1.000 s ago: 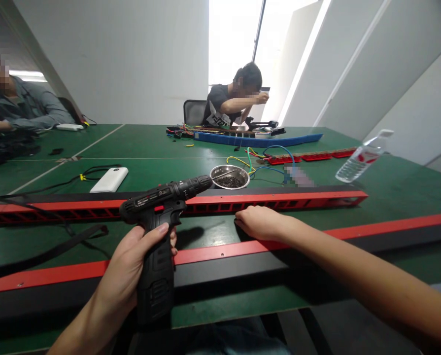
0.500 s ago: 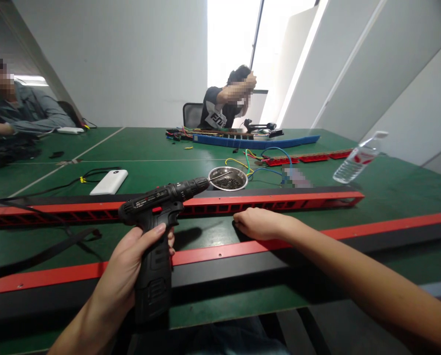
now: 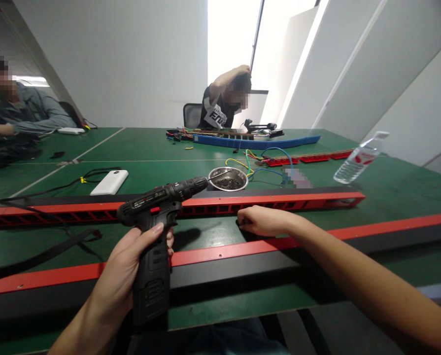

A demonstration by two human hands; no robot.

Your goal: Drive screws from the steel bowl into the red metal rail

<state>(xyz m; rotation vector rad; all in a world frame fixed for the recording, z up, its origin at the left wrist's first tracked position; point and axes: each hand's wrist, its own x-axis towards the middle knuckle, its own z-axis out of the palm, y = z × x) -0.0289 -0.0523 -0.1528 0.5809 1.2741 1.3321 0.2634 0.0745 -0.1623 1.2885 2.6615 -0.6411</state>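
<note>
While the left hand grips a black cordless screwdriver upright at lower centre of the frame, the right hand curls, fingertips pinched on something too small to tell, over the near red-and-black rail on the desk. It looks like screw-placing; next comes lining bit to hole. Screws sit in a steel bowl beyond.

A black cordless drill with red trim stands upright, its grip wrapped in the left hand, nose pointing right and away. Below it, a long red-and-black rail lies flat across the green table, the right hand resting on its far edge.
</note>
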